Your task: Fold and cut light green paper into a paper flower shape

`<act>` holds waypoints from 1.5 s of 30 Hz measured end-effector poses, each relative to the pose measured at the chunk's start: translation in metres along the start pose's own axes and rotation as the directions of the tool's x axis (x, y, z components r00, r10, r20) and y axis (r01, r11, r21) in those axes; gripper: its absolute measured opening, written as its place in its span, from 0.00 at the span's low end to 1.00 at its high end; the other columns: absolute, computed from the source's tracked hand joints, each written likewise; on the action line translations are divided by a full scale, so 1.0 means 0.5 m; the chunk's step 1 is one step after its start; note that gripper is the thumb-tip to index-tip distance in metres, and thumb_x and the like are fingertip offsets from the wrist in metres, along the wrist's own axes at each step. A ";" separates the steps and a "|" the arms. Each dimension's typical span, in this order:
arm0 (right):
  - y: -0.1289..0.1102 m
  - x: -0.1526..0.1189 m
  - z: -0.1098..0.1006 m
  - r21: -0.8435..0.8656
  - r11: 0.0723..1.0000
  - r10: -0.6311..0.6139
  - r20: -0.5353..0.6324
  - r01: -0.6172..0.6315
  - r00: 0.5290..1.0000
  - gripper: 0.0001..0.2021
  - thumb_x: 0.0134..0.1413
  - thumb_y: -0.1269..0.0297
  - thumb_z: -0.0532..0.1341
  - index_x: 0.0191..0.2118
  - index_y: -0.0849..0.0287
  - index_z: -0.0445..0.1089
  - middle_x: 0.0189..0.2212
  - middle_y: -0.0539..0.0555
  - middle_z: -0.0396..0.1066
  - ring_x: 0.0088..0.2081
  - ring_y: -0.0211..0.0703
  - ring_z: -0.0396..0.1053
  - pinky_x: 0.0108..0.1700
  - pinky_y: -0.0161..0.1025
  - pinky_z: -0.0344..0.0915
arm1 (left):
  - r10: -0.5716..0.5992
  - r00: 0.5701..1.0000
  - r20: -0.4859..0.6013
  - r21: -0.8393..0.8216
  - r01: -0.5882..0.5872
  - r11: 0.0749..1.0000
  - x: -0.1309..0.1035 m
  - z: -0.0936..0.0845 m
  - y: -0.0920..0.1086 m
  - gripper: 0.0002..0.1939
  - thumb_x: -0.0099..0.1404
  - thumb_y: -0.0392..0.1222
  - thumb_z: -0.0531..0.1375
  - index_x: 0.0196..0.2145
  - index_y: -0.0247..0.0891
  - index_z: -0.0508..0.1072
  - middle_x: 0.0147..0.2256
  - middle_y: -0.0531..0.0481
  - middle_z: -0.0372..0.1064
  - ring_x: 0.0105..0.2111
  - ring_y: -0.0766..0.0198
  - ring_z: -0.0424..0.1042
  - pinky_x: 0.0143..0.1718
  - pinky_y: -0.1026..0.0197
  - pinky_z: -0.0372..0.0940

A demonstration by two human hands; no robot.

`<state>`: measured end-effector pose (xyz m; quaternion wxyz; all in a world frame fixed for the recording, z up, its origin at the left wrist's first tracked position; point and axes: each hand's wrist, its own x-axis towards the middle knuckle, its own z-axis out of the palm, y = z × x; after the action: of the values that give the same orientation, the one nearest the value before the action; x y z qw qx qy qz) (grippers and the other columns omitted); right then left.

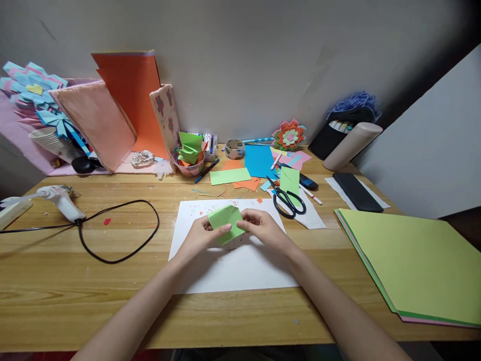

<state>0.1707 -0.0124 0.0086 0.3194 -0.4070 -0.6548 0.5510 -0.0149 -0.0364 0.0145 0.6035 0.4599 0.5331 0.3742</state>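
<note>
A small light green paper piece (227,220) is held between both hands above a white sheet (240,273). My left hand (205,233) pinches its left side, thumb lying on top. At its right edge my right hand (261,226) grips it between thumb and curled fingers. Small scraps and dark marks are on the white sheet around the paper. Black-handled scissors (286,201) lie just right of the hands, partly over a light green strip (290,180).
A stack of coloured paper (417,265) lies at the right, near a black phone-like case (357,192). On the left are a glue gun (60,199) and its looped cable. Along the back stand a cup of green scraps (190,163), tape (235,149) and a paper flower (289,135).
</note>
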 end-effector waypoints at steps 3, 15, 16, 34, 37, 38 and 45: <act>-0.007 -0.002 -0.017 -0.148 0.987 -0.041 0.133 0.060 0.990 0.09 0.56 0.64 0.56 0.32 0.58 0.72 0.30 0.52 0.71 0.33 0.40 0.67 0.35 0.37 0.60 | -0.048 0.994 0.099 0.024 0.045 0.999 -0.002 -0.006 0.008 0.18 0.53 0.52 0.62 0.35 0.34 0.76 0.32 0.44 0.74 0.30 0.62 0.71 0.31 0.63 0.63; 0.004 -0.011 0.030 -0.435 0.861 -0.392 -0.240 0.263 0.888 0.07 0.51 0.69 0.61 0.37 0.55 0.72 0.38 0.55 0.71 0.42 0.45 0.67 0.44 0.42 0.65 | 0.004 0.988 -0.157 -0.051 -0.012 0.999 0.007 0.021 -0.022 0.17 0.48 0.52 0.63 0.26 0.33 0.70 0.20 0.53 0.67 0.20 0.68 0.63 0.24 0.66 0.57; 0.005 -0.011 0.034 -0.455 0.844 -0.424 -0.242 0.284 0.873 0.06 0.51 0.70 0.61 0.36 0.55 0.72 0.38 0.54 0.71 0.42 0.45 0.67 0.44 0.43 0.65 | 0.003 0.990 -0.144 -0.055 -0.011 0.998 0.005 0.023 -0.019 0.17 0.48 0.52 0.63 0.25 0.33 0.69 0.20 0.53 0.66 0.20 0.68 0.62 0.24 0.66 0.56; 0.038 -0.002 0.010 -0.575 0.474 -0.687 0.233 0.667 0.689 0.07 0.54 0.76 0.55 0.29 0.58 0.65 0.35 0.56 0.75 0.37 0.43 0.69 0.35 0.40 0.69 | -0.080 0.973 0.217 -0.082 0.100 0.992 -0.001 -0.006 0.009 0.15 0.53 0.49 0.62 0.20 0.33 0.69 0.17 0.57 0.60 0.18 0.72 0.55 0.25 0.66 0.53; 0.038 -0.001 0.007 -0.577 0.446 -0.671 0.291 0.685 0.682 0.08 0.55 0.75 0.54 0.28 0.57 0.65 0.35 0.56 0.74 0.37 0.43 0.69 0.35 0.40 0.69 | -0.112 0.962 0.249 -0.114 0.144 0.983 0.002 -0.012 0.002 0.13 0.52 0.47 0.63 0.22 0.33 0.71 0.19 0.55 0.62 0.19 0.72 0.57 0.26 0.67 0.54; 0.038 -0.001 0.006 -0.576 0.443 -0.665 0.302 0.687 0.683 0.09 0.55 0.75 0.54 0.27 0.57 0.65 0.35 0.56 0.74 0.37 0.43 0.69 0.35 0.40 0.69 | -0.124 0.958 0.258 -0.122 0.160 0.980 0.003 -0.014 -0.001 0.12 0.52 0.46 0.63 0.22 0.33 0.72 0.19 0.55 0.63 0.20 0.72 0.58 0.26 0.67 0.55; 0.029 -0.008 0.013 -0.536 0.583 -0.670 0.107 0.611 0.734 0.07 0.51 0.76 0.56 0.29 0.57 0.63 0.33 0.56 0.73 0.36 0.41 0.70 0.35 0.39 0.68 | -0.105 0.956 0.272 -0.123 0.143 0.982 0.006 -0.022 0.000 0.14 0.53 0.47 0.63 0.32 0.33 0.76 0.27 0.47 0.72 0.28 0.67 0.69 0.35 0.63 0.62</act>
<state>0.1694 -0.0179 -0.0069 0.4033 -0.2441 -0.8655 0.1693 -0.0252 -0.0317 0.0134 0.7227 0.4275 0.4475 0.3078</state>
